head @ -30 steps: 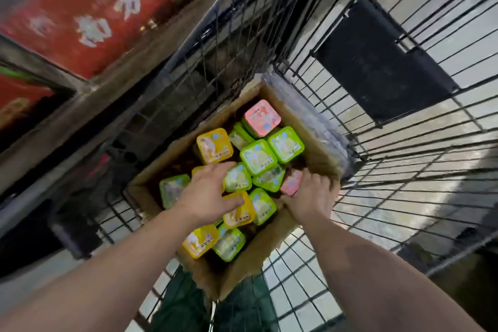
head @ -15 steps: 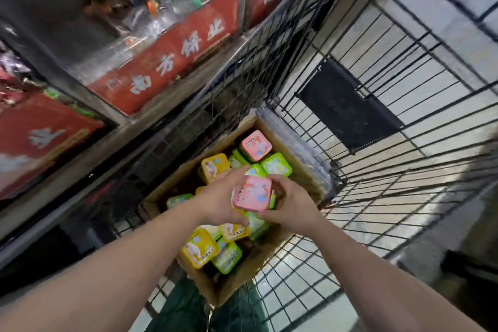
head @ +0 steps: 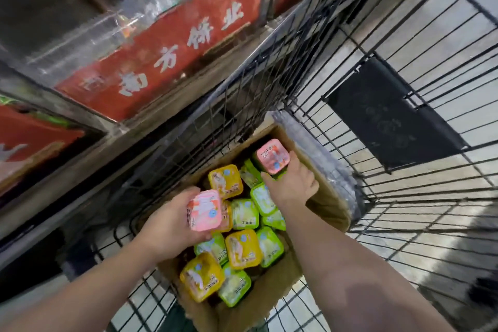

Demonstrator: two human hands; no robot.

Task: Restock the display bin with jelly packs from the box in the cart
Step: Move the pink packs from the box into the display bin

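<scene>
A cardboard box [head: 324, 203] sits in the wire cart [head: 404, 197] and holds several square jelly packs in yellow, green and pink. My left hand [head: 168, 226] holds a pink jelly pack [head: 205, 210] lifted above the box's left side. My right hand [head: 292, 183] reaches to the box's far end, its thumb and fingers closing around a second pink pack [head: 272, 156] that lies on top of green ones. A yellow pack [head: 225, 181] lies between the two hands.
To the left stands a display shelf with clear bins and a red sign with white characters [head: 161, 54]. A dark panel [head: 390, 113] hangs on the cart's far wire wall. Pale floor tiles show through the cart mesh.
The pink pack passed from both hands into my left hand alone. My right hand moved away to the far end of the box and took hold of the other pink pack.
</scene>
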